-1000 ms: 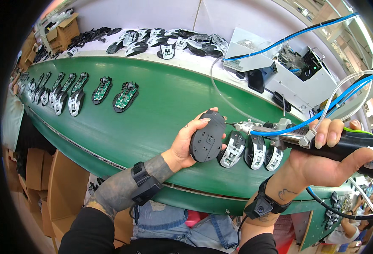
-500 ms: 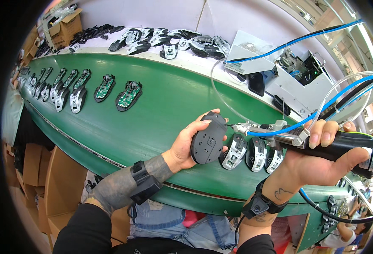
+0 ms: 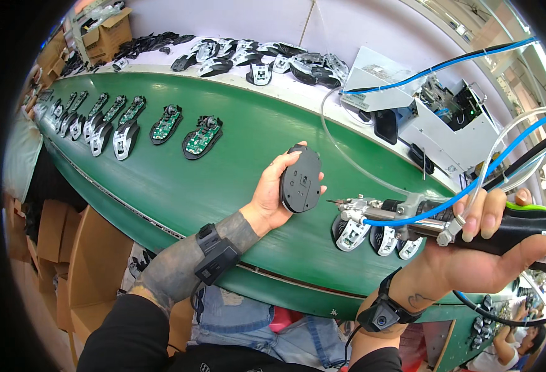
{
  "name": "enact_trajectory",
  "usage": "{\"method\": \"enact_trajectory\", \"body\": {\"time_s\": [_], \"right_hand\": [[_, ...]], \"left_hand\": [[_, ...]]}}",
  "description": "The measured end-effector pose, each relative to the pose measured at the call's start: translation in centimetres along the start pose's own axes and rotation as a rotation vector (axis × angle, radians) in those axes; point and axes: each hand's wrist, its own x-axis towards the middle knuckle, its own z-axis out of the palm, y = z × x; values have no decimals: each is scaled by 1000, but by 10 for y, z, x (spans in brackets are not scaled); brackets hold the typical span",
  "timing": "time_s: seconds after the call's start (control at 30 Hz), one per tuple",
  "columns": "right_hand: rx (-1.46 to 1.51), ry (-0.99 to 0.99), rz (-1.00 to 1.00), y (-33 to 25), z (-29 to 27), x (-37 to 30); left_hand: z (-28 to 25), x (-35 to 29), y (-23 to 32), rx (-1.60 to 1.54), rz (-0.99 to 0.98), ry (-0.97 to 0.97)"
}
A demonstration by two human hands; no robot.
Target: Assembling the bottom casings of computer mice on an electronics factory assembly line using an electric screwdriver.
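Note:
My left hand (image 3: 268, 195) is wrapped round a black computer mouse (image 3: 301, 181), its underside with screw holes turned toward me. My right hand (image 3: 462, 257) grips a black electric screwdriver (image 3: 518, 226) lying nearly level, with a blue hose (image 3: 431, 206) along it. Its bit points left at the mouse, a small gap apart from it. Beneath the screwdriver, several white-and-black mouse shells (image 3: 352, 234) rest on the green conveyor belt (image 3: 223, 198), partly hidden by the tool.
Mouse bases with green circuit boards (image 3: 203, 137) line the belt's far left. Loose mouse shells (image 3: 260, 73) cover the white ledge behind. A white machine (image 3: 450, 139) stands at the back right. Cardboard boxes (image 3: 96, 260) stand lower left; another person (image 3: 509, 344) is at lower right.
The mouse has been lifted up and away from the screwdriver and tilted more upright. The bit, close against the mouse's edge before, now stands clear of it. Both hands keep their holds.

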Motion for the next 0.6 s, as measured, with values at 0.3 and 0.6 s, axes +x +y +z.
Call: {"method": "enact_trajectory", "body": {"time_s": [0.3, 0.6], "right_hand": [[-136, 108, -52, -7, 3, 6], [-109, -23, -18, -25, -3, 6]], "left_hand": [[2, -6, 12, 58, 43, 47], [2, -8, 24, 14, 86, 130]]}}
